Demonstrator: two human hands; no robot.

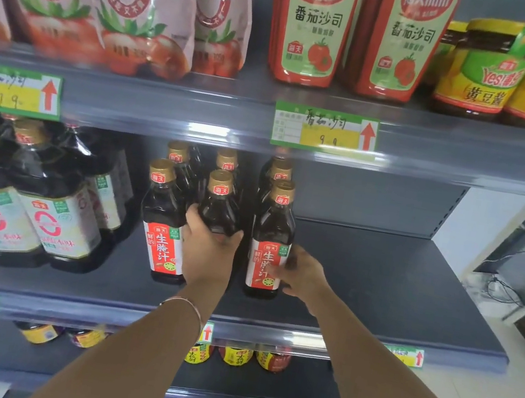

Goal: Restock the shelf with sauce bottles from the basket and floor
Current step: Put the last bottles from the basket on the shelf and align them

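Dark grey middle shelf (379, 281) runs the full width of the rack; everything below is placed against it.

On the middle shelf, left end: big dark jugs (46, 197) with white and red labels, packed tight, partly blurred.

Above the middle shelf, on the next board up: white pouches (127, 2) with tomato print at left, two red ketchup bottles (309, 26) in the centre, yellow-lidded jars (494, 71) at right.

On the middle shelf, centre: sauce bottles with gold caps, dark liquid and red labels, all upright in two rows. Front row has the left front bottle (162, 217), the centre front bottle (218, 205) and the right front bottle (273, 228). The back-row bottles (225, 161) stand just behind them. The right half of the middle shelf is bare board.

Left hand (207, 252) is over the middle shelf and grasps the centre front bottle low on its body, thumb on the left side, fingers wrapped round the right. Right hand (305, 275), slightly blurred, grasps the right front bottle, thumb across the label, fingers round its right side.

Below the middle shelf: small jars (235, 355) with yellow and red labels, only the tops showing.

Green and yellow price tag (324, 131) with a red arrow sits on the rail just above the middle shelf.

Thin bracelet (191, 305) on the left wrist, in front of the middle shelf's edge.
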